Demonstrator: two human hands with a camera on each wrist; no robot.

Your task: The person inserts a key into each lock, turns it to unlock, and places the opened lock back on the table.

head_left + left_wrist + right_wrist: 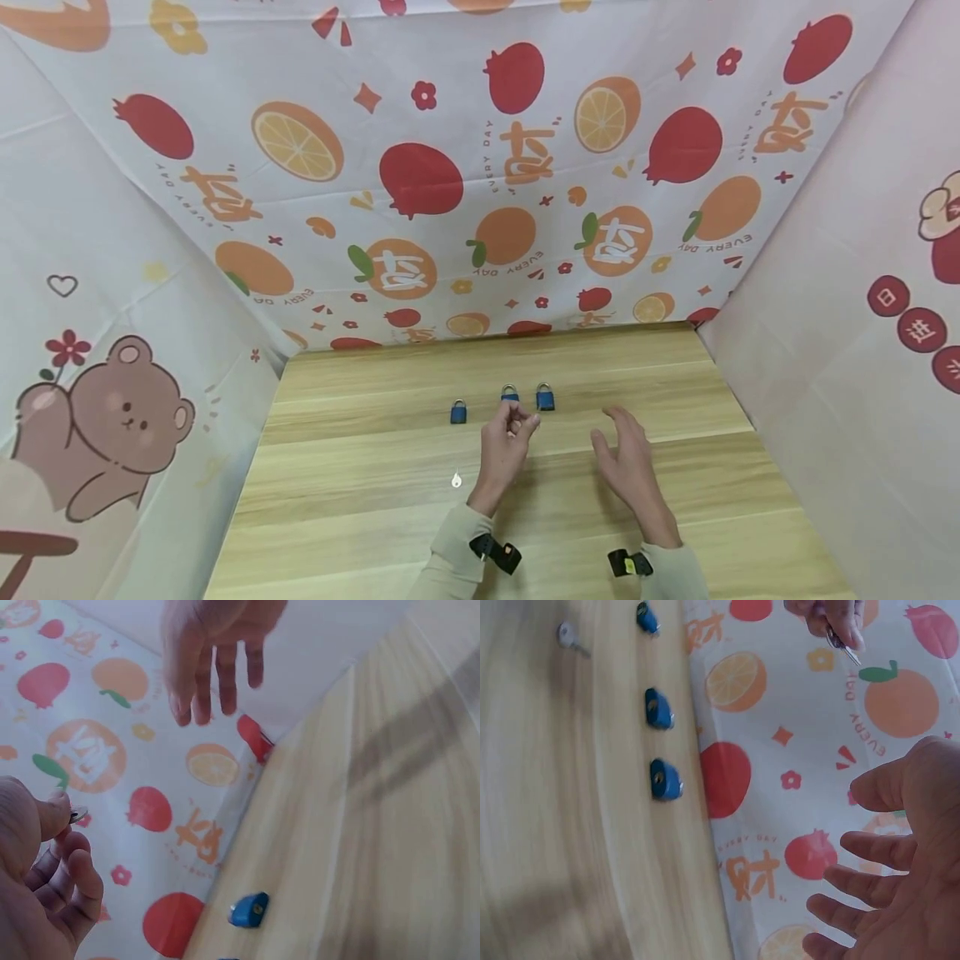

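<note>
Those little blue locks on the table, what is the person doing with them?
A person sits at a wooden table with three blue padlocks lined up near the far edge. Their left hand pinches a small key and holds it up above the table. Their right hand is open and holds nothing. Another key lies loose on the wood. No lock is being touched.

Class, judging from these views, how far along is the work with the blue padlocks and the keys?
Done: nothing obvious; all three small blue padlocks sit in a row on the wooden table, shackles apparently closed.
In hand: the left hand pinches a small silver key; the right hand hovers open.
Left: no key is in a lock, and another silver key lies on the table.
</note>
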